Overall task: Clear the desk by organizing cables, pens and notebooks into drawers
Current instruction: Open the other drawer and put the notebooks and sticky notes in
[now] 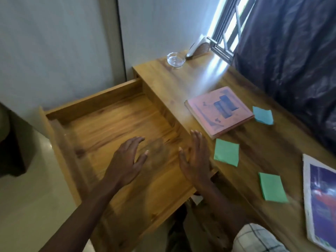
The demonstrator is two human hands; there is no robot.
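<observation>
Drawer [112, 120] is pulled right out of the table [190, 79], directly under both hands. Nothing visible inside, just the bare wood floor. Its long axis runs along the table's front edge, roughly the way the fingers point, and its front panel is out past the left hand.

Left hand [127, 160] is over the middle of the drawer, fingers spread and lightly bent, holding nothing. Right hand [196, 160] is flat with straight fingers, holding nothing, over the drawer's table-side edge. The hands are apart with a gap between the thumbs. Motion blur, so can't tell if either touches the wood.

Pink notebook [218, 110] lies flat on the table just beyond the right fingertips and a bit to the right, edges about square with the table front.

Near green sticky note [226, 152] is just right of the right hand. Second green note [272, 187] is further right and nearer the person. Blue note [263, 115] is just beside the notebook's far-right corner.

Second notebook with a picture cover [320, 200] is well right of the hands and cut by the frame.

Glass dish [175, 60] and a small speaker-like box [199, 47] are far ahead by the window, with a dark curtain [291, 51] along the table's back edge.
</observation>
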